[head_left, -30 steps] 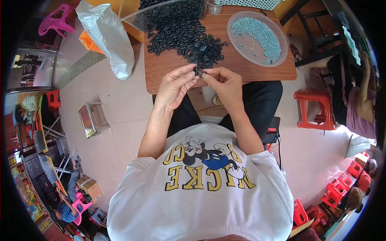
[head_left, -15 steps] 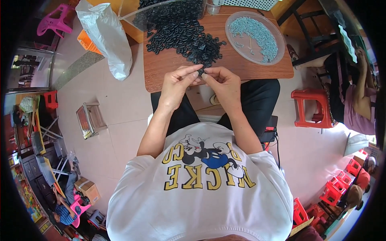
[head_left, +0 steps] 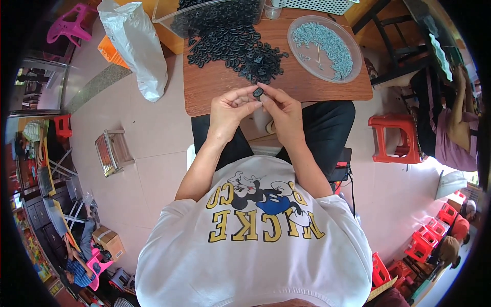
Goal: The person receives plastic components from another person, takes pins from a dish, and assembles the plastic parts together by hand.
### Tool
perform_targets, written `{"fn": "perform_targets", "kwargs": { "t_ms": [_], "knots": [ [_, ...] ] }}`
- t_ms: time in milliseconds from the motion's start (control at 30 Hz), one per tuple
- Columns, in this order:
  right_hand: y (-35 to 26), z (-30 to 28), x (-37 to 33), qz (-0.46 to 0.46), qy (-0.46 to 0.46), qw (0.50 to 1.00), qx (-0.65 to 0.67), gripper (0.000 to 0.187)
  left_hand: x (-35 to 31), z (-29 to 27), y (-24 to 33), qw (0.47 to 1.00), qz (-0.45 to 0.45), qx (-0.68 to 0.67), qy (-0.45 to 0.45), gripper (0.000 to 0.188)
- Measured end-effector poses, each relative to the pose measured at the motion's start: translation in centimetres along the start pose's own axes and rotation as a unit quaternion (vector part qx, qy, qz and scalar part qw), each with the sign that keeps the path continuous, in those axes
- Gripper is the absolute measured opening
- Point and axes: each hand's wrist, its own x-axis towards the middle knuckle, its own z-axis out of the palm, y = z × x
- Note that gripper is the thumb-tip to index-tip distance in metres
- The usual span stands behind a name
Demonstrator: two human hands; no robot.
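Just in front of the near table edge, a small black oval plastic part [head_left: 258, 92] is held up between my two hands. My right hand [head_left: 284, 110] pinches it with thumb and index finger. My left hand [head_left: 228, 113] has its index fingertip against the part's left side, with the thumb just below; its other fingers are curled and partly hidden. Beyond my fingertips lies a loose pile of similar black plastic parts [head_left: 225, 48] on the brown table [head_left: 317, 92]. To the right, a round clear tray [head_left: 305, 63] holds many small grey-blue screw-like pieces [head_left: 340, 56].
A clear bin [head_left: 163, 21] full of black parts stands at the table's back left, near a small clear cup [head_left: 272, 9] and a white perforated basket [head_left: 327, 5]. A white sack [head_left: 138, 51] is left of the table. A red stool [head_left: 391, 137] and another person [head_left: 458, 133] are at right.
The black oval part has been turned so its flat face shows upward. My left thumb has shifted down and away from it, and both hands have moved slightly nearer to me.
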Motion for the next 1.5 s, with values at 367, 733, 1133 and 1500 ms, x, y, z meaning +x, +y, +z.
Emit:
{"fn": "perform_targets", "kwargs": {
  "t_ms": [367, 733, 1133, 1500],
  "knots": [
    [0.5, -0.1, -0.7, 0.022, -0.008, 0.998, 0.060, 0.027, -0.4, -0.7, -0.3, 0.992, 0.098, 0.081, 0.003, 0.026],
    [1.1, -0.5, -0.3, -0.013, 0.038, 0.999, 0.025, 0.022, -0.2, -0.2, -0.1, 0.967, 0.160, 0.198, -0.016, 0.028],
    [-11.9, -10.2, 20.1, -0.156, 0.043, 0.968, -0.193, 0.041, 0.0, -2.9, -1.7, 0.997, 0.045, 0.013, 0.055, 0.046],
    [1.6, -7.1, 9.4, -0.241, -0.006, 0.805, -0.542, 0.032, 1.8, -9.8, -0.1, 0.933, 0.101, 0.256, 0.234, 0.026]
  ]
}}
